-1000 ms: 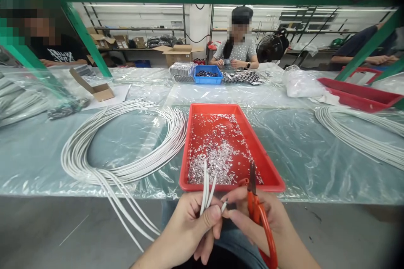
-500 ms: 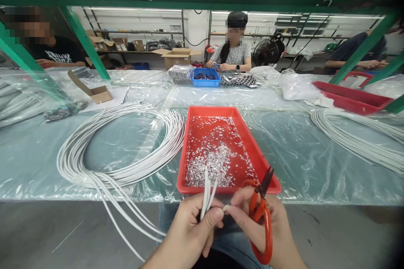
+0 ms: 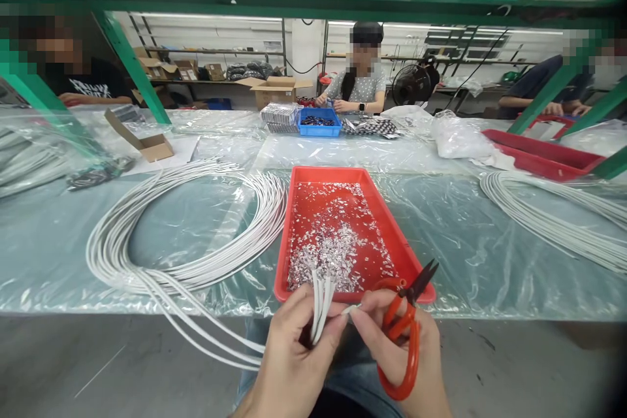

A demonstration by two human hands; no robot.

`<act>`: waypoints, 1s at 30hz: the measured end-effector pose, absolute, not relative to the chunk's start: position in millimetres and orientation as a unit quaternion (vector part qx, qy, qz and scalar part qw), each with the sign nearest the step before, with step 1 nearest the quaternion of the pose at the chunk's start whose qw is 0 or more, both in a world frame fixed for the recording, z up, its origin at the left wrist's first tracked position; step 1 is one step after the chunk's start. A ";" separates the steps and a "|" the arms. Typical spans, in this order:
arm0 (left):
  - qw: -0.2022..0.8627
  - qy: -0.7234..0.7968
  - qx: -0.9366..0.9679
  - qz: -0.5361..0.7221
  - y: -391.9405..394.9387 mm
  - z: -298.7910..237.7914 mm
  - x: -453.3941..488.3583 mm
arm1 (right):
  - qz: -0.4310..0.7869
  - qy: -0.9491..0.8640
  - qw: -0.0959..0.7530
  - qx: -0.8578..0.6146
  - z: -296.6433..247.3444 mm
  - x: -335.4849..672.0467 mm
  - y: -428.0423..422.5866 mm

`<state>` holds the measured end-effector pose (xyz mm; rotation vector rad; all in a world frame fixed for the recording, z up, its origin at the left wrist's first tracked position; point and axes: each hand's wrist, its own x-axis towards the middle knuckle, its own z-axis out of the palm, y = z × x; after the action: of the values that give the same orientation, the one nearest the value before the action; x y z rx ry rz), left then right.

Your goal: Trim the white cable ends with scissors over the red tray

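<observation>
My left hand (image 3: 298,339) is closed around several white cable ends (image 3: 322,304) that stick up in front of the red tray (image 3: 392,215). Thumb and fingertips of my right hand (image 3: 392,333) pinch the frayed tip of one cable (image 3: 350,308) beside the left thumb. Orange-handled scissors (image 3: 409,333) hang in the same right hand, their dark blades pointing up and right, slightly apart. Small silvery scraps (image 3: 328,251) lie scattered in the tray. From a coil of white cable (image 3: 117,241) on the left, several strands run down to my left hand.
Another white cable coil (image 3: 553,215) lies at the right. Farther back are a blue bin (image 3: 320,130), a red bin (image 3: 548,153) and a small open cardboard box (image 3: 157,147). Green frame posts (image 3: 134,65) rise from the table. Co-workers sit across and at both sides.
The scissors have turned, with their blades now tipped farther right. Both hands stay together at the cable ends, and the strands on the left have shifted slightly upward.
</observation>
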<state>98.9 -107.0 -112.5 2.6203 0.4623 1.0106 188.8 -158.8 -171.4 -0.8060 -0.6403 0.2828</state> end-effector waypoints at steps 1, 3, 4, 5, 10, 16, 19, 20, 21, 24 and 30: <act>0.101 0.149 0.907 0.381 -106.4 -113.8 100.1 | 0.177 -0.251 0.876 -0.371 -166.6 183.2 -160.8; 0.051 0.151 0.901 0.404 -104.2 -115.1 101.9 | 0.201 -0.207 0.897 -0.336 -158.1 176.5 -164.5; 0.077 0.171 0.900 0.394 -102.8 -115.1 102.2 | 0.201 -0.212 0.900 -0.325 -155.6 176.5 -165.7; 0.142 0.199 0.895 0.373 -101.4 -114.8 102.0 | 0.191 -0.214 0.900 -0.328 -154.6 179.2 -166.2; 0.485 0.261 0.800 0.239 -101.0 -111.1 99.1 | 0.150 -0.420 0.824 -0.350 -167.2 209.1 -160.9; 0.459 0.301 0.767 0.333 -117.1 -110.8 104.6 | 0.182 -0.451 0.798 -0.355 -178.7 214.6 -154.0; 0.388 0.246 0.835 0.304 -109.4 -116.5 103.3 | 0.143 -0.456 0.798 -0.367 -177.8 213.2 -152.9; 0.354 0.224 0.859 0.296 -104.9 -118.5 102.5 | 0.109 -0.463 0.796 -0.374 -177.2 212.7 -152.4; 0.307 0.202 0.879 0.304 -100.4 -120.3 102.0 | 0.075 -0.459 0.797 -0.385 -176.7 212.0 -151.6; 0.084 0.121 0.903 0.403 -92.3 -122.4 103.6 | 0.039 -0.409 0.808 -0.423 -176.8 210.0 -146.6; -0.112 0.015 0.875 0.470 -93.3 -117.5 109.6 | 0.010 -0.452 0.787 -0.419 -180.6 215.3 -140.4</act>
<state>109.6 -93.3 -117.5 2.9646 0.0521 1.5914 215.3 -140.4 -180.6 -0.9039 -0.9740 0.0210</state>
